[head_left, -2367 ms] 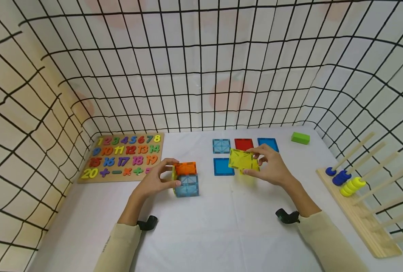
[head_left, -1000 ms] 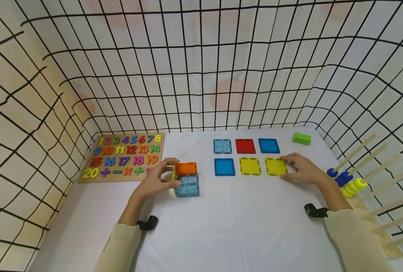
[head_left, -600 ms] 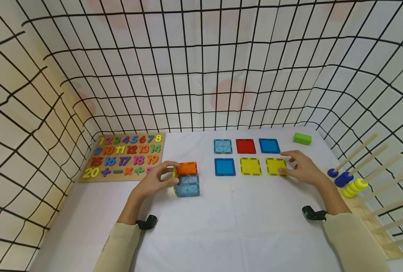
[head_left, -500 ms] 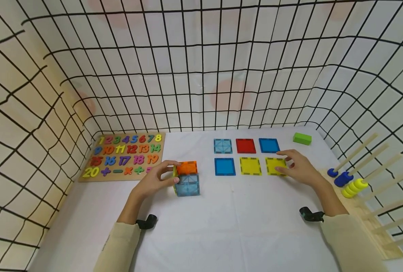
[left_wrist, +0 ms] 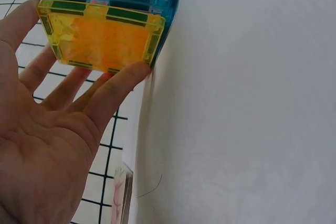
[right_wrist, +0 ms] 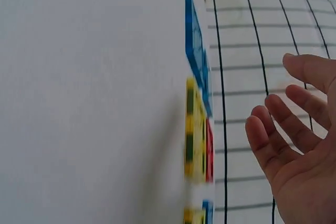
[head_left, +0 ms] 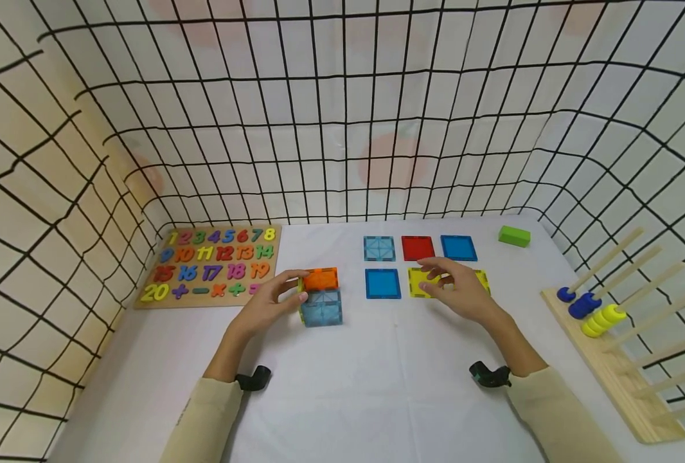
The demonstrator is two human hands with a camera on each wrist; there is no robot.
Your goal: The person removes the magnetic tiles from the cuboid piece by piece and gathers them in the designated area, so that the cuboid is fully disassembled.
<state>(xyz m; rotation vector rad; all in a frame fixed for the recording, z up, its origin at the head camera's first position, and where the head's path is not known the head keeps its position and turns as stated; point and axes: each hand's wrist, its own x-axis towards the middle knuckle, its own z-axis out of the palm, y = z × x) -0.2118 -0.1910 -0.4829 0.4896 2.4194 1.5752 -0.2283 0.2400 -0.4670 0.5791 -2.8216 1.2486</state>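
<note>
Right fingers (right_wrist: pixel 291 124) spread, left fingers (left_wrist: pixel 118 90) around a tile box (head_left: pixel 322 307), yellow side (left_wrist: pixel 105 38) whole only from left wrist.

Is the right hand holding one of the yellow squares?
No, the right wrist view shows the right hand empty, with a gap between it and the yellow squares.
</note>
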